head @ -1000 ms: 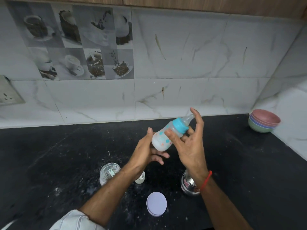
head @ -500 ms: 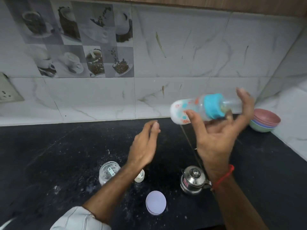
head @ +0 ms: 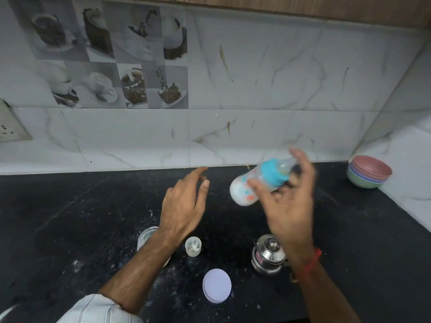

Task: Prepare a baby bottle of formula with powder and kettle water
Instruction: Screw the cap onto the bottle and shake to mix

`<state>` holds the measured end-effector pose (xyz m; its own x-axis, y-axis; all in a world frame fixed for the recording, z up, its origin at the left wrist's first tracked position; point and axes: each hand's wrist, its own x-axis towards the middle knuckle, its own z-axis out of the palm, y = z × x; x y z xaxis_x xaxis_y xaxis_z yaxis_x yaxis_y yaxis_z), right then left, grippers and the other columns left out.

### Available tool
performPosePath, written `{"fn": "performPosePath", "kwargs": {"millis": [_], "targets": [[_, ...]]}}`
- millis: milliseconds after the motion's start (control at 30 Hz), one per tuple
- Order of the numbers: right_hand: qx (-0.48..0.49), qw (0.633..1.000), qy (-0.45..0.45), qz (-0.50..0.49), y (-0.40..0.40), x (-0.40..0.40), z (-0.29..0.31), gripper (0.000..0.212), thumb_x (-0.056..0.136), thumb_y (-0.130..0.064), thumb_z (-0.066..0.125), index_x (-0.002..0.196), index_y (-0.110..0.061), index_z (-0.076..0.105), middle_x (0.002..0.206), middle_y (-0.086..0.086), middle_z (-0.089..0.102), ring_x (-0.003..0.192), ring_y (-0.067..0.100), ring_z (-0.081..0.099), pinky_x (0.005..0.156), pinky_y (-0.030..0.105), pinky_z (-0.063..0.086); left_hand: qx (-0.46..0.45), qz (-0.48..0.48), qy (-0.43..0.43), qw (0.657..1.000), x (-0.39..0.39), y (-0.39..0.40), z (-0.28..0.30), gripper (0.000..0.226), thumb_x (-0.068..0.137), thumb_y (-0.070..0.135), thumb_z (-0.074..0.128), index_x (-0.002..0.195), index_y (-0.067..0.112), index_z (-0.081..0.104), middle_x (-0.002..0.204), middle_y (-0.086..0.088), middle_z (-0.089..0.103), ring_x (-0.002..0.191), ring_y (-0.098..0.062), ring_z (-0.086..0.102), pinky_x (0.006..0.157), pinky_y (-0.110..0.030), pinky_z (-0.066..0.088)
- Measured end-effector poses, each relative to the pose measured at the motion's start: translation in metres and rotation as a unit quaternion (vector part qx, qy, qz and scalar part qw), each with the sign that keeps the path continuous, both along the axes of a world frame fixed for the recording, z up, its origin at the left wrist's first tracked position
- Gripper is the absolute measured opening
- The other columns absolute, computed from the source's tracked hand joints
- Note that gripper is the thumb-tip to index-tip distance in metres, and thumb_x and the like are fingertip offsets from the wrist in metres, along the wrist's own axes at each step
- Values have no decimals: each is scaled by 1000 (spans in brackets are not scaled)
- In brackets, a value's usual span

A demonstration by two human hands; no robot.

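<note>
Baby bottle (head: 247, 188) in right hand (head: 288, 206)

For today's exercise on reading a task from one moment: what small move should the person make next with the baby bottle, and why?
Probably keep shaking a little, then check the mix. The right hand grips the baby bottle tilted above the counter, blue collar already on, contents white and blurred with motion. The left hand hangs open beside it, touching nothing. The clear cap stands on the counter, not yet fitted.

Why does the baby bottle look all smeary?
Head view: the white baby bottle with the blue collar and the right hand holding it are motion-blurred; the small steel kettle and round white lid look sharp; the wide lens bends the edges.
</note>
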<state>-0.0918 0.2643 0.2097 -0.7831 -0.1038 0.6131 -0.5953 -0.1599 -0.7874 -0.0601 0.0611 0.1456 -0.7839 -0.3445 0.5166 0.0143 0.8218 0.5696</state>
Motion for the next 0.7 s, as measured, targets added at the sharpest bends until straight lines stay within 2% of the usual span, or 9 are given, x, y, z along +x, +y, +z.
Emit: {"fn": "performPosePath", "kwargs": {"millis": [67, 133, 200, 300, 400, 467, 533, 600, 700], "targets": [[-46, 994, 80, -53, 2, -1, 4, 85, 80, 18, 75, 143, -13, 28, 132, -34, 56, 120, 6, 65, 101, 29, 55, 2, 6, -3, 1000, 1, -2, -3, 38, 109, 42, 40, 146, 35, 45, 123, 13, 71, 112, -18, 67, 94, -51, 53], [42, 992, 75, -92, -2, -10, -8, 82, 80, 5, 83, 142, -22, 37, 133, -34, 54, 124, 4, 62, 103, 27, 54, -2, 7, -15, 1000, 1, -2, -5, 37, 110, 43, 40, 146, 36, 45, 124, 11, 71, 112, -18, 67, 95, -52, 53], [111, 992, -54, -6, -7, -11, -16, 84, 82, -7, 86, 138, -50, 43, 126, -16, 66, 112, 10, 72, 96, 33, 61, 9, -11, -21, 1000, 0, -3, -5, 36, 110, 46, 38, 144, 38, 45, 125, 11, 71, 115, -15, 67, 96, -50, 54], [25, 998, -46, -16, -7, -7, -9, 84, 83, -4, 83, 136, -55, 42, 123, 6, 68, 106, 20, 75, 92, 34, 61, 177, -92, -21, 980, 2, 7, -1, 41, 104, 55, 39, 138, 37, 54, 120, 12, 74, 110, -6, 70, 94, -39, 56], [-19, 997, -65, 30, -14, -4, -4, 82, 84, -1, 81, 138, -48, 40, 120, 8, 69, 105, 25, 75, 92, 41, 61, 458, -182, -62, 868, -2, 32, 5, 59, 101, 60, 37, 135, 19, 62, 110, -7, 77, 92, -25, 77, 77, -47, 64], [31, 995, -77, 59, -19, -5, -11, 84, 84, -5, 82, 140, -50, 39, 122, 7, 68, 107, 25, 75, 93, 46, 62, 573, -201, -69, 792, -3, 47, 12, 69, 106, 62, 31, 126, 5, 65, 86, -20, 72, 63, -27, 69, 51, -36, 57], [79, 987, -76, 114, -18, -1, -11, 87, 83, -13, 82, 142, -59, 36, 126, 5, 67, 113, 24, 73, 96, 48, 60, 634, -170, -98, 748, -2, 51, 21, 68, 108, 56, 28, 104, 2, 68, 65, -17, 61, 42, -18, 49, 38, -25, 39], [110, 978, -78, 162, -15, -3, -11, 92, 83, -20, 84, 143, -65, 31, 130, 4, 66, 118, 24, 71, 100, 47, 58, 659, -180, -176, 708, 2, 48, 25, 68, 107, 59, 26, 90, 8, 69, 59, -13, 56, 37, -13, 38, 38, -20, 28], [133, 976, -67, 157, -9, -7, -9, 94, 81, -29, 87, 145, -65, 28, 130, 5, 66, 115, 26, 72, 98, 52, 59, 625, -228, -275, 694, 4, 41, 25, 82, 100, 75, 16, 89, 15, 71, 67, -12, 64, 39, -14, 46, 39, -18, 30]]}}
